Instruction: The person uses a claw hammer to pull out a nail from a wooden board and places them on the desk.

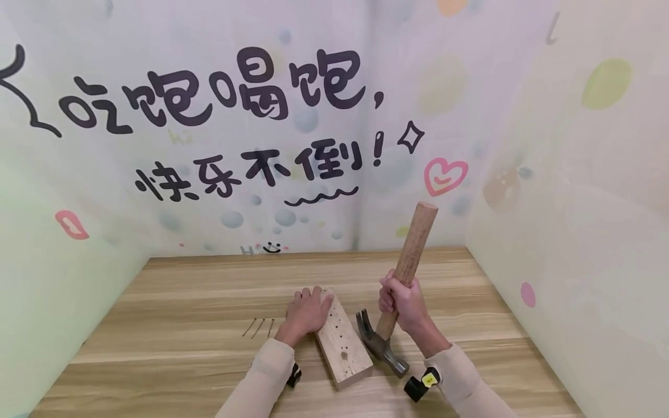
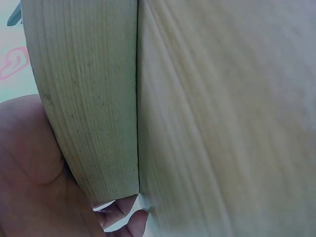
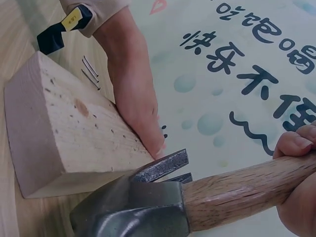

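A pale wooden block (image 1: 342,342) dotted with small dark holes and a round knot lies lengthwise on the table. My left hand (image 1: 308,310) grips its far end; in the left wrist view the fingers (image 2: 136,224) bend around the end of the block (image 2: 89,98). Just right of the block, my right hand (image 1: 406,305) holds a claw hammer (image 1: 418,241) by its wooden handle. The handle points up and away, and the steel head hangs low, claws toward the block. In the right wrist view the hammer head (image 3: 143,207) overlaps the block's near side.
Several loose nails (image 1: 256,328) lie on the wood-grain table (image 1: 183,290) left of the left hand. A printed backdrop (image 1: 313,226) rises behind the table, with side walls at left and right. Each wrist carries a small black camera (image 1: 416,388).
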`<state>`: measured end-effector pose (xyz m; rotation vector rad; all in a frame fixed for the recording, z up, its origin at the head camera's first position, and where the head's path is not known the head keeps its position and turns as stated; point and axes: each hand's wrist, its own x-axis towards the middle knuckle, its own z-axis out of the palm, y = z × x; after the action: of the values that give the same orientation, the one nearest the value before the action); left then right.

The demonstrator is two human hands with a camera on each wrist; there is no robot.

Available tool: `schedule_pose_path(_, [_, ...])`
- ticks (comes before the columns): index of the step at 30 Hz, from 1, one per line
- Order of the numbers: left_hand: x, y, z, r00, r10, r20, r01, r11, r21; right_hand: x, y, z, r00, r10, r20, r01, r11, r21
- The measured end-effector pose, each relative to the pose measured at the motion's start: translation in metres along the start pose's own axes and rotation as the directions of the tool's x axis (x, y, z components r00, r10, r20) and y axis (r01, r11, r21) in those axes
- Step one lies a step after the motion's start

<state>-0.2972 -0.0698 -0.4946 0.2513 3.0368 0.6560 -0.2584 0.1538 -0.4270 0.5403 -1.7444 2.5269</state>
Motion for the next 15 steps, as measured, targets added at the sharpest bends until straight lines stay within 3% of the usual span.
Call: schedule_pose_path(15, [0.000, 0.000, 0.000, 1.000, -0.010, 0.014, 0.010, 1.000, 0.006, 0.001, 0.009, -0.014, 0.999, 0.046, 0.000, -0.046, 0.999, 0.023])
